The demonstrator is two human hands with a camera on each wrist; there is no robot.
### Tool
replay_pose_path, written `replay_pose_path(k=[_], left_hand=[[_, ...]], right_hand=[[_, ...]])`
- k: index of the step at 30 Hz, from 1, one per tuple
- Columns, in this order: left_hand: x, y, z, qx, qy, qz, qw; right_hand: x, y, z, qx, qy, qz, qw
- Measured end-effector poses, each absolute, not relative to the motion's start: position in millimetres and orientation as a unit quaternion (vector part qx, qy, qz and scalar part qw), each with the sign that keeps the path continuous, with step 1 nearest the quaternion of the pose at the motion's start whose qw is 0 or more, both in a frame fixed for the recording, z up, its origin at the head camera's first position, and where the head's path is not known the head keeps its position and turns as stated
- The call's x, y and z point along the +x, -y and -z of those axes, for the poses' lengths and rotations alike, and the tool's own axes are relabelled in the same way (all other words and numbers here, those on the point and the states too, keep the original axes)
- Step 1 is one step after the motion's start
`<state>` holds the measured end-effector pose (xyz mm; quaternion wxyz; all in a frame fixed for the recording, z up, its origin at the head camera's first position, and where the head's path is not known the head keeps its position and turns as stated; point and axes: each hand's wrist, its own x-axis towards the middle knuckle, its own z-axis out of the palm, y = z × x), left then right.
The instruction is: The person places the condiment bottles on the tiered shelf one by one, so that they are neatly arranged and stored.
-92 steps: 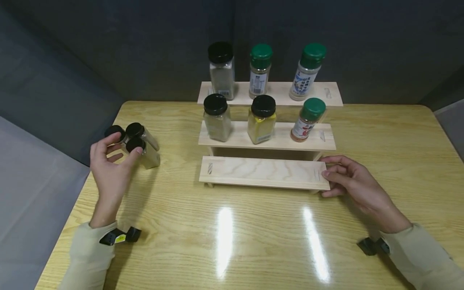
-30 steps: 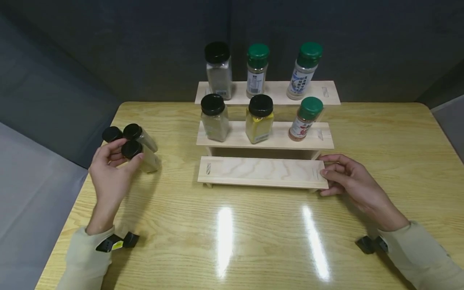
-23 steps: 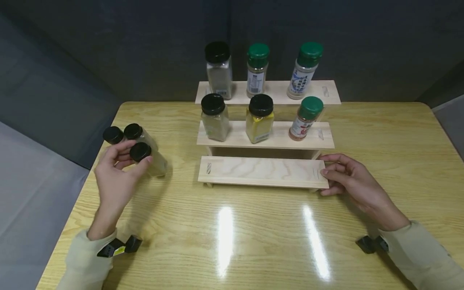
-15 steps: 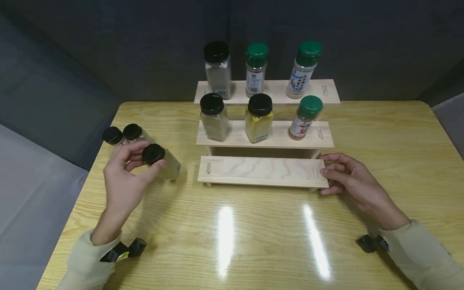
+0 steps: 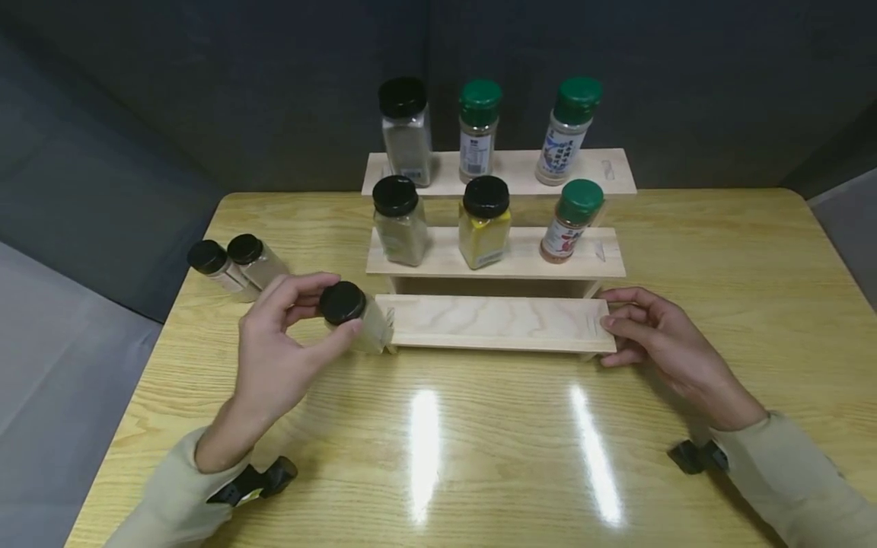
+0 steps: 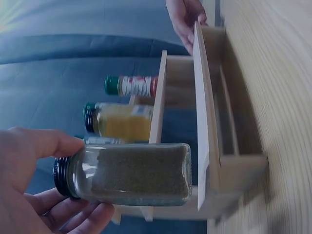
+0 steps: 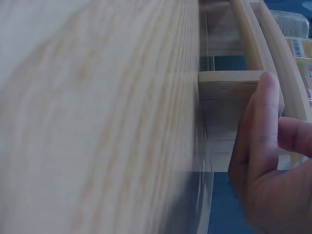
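My left hand [image 5: 277, 346] pinches a clear spice jar [image 6: 131, 173] near its black lid [image 5: 342, 303]; dark powder fills it. In the head view the jar's base overlaps the left end of the lowest step of a three-tier wooden rack [image 5: 493, 323]. The left wrist view shows the jar's base close beside that step's edge. At the other end of the same step, my right hand [image 5: 661, 346] grips the rack, thumb on top and fingers at its side. In the right wrist view, the right hand's fingers [image 7: 263, 131] lie along the rack's end board.
Two black-lidded jars [image 5: 256, 259] stand together on the table's left side. On the middle step are two black-lidded jars and a green-capped red shaker [image 5: 571, 222]. The top step bears a black-lidded jar [image 5: 406, 133] and two green-capped shakers [image 5: 477, 131]. Dark cloth [image 5: 301, 99] hangs behind.
My left hand has taken one black-lidded jar out of the group of three at the left and carried it right to the lowest step. My right hand stays on the rack.
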<state>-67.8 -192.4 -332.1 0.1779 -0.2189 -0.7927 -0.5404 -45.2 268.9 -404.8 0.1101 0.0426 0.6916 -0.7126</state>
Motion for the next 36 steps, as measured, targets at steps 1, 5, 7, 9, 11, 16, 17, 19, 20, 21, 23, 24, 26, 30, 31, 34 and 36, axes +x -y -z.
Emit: replay_pose_path(k=[1,5,7,9,11,16,17,19,20,21,23,24,26,30,31,34,36], left_hand=[[-67.0,189.5,331.6,-0.224,0.792,0.54,0.175],[-64.4,177.6,329.6,-0.241,0.79,0.54,0.163],[-63.9,171.7,329.1,-0.25,0.789,0.539,0.157],[-64.2,165.7,328.7,-0.259,0.785,0.542,0.15],[-64.4,159.6,328.4,-0.269,0.782,0.544,0.144],[-63.5,143.5,326.8,-0.29,0.773,0.549,0.13],[-63.4,140.4,326.5,-0.294,0.771,0.55,0.129],[-63.6,134.2,325.1,-0.301,0.768,0.552,0.124],[-64.1,131.2,324.4,-0.303,0.767,0.552,0.122],[-64.6,128.2,323.5,-0.306,0.766,0.552,0.121],[-66.0,122.2,321.7,-0.313,0.763,0.553,0.118],[-66.8,119.2,320.7,-0.317,0.763,0.552,0.117],[-68.6,113.2,319.7,-0.324,0.761,0.55,0.115],[-71.4,101.3,320.1,-0.336,0.757,0.55,0.104],[-71.8,98.1,320.2,-0.338,0.756,0.551,0.101],[-72.4,88.6,321.0,-0.343,0.756,0.551,0.086],[-72.8,81.8,321.2,-0.35,0.757,0.547,0.081]], right_hand=[[-45.3,-268.8,404.7,0.044,-0.693,0.711,0.111],[-45.3,-268.5,404.4,0.044,-0.697,0.708,0.11],[-45.2,-268.7,404.4,0.042,-0.698,0.707,0.108],[-45.3,-268.9,404.4,0.04,-0.698,0.707,0.107],[-45.4,-269.0,404.5,0.04,-0.699,0.706,0.106],[-46.2,-269.2,405.0,0.044,-0.699,0.705,0.108],[-46.3,-269.3,405.0,0.043,-0.698,0.706,0.108],[-46.7,-269.4,405.1,0.041,-0.697,0.708,0.108],[-46.9,-269.3,405.0,0.04,-0.696,0.708,0.108],[-47.2,-269.2,404.9,0.039,-0.696,0.709,0.109],[-47.4,-269.1,404.2,0.041,-0.699,0.706,0.11],[-47.5,-269.0,403.7,0.042,-0.7,0.704,0.111],[-47.8,-268.7,402.8,0.044,-0.701,0.703,0.112],[-47.4,-268.2,401.7,0.04,-0.692,0.712,0.113],[-47.0,-268.0,401.5,0.039,-0.688,0.715,0.113],[-45.9,-268.1,401.5,0.039,-0.685,0.719,0.113],[-45.2,-268.3,402.0,0.043,-0.685,0.719,0.113]])
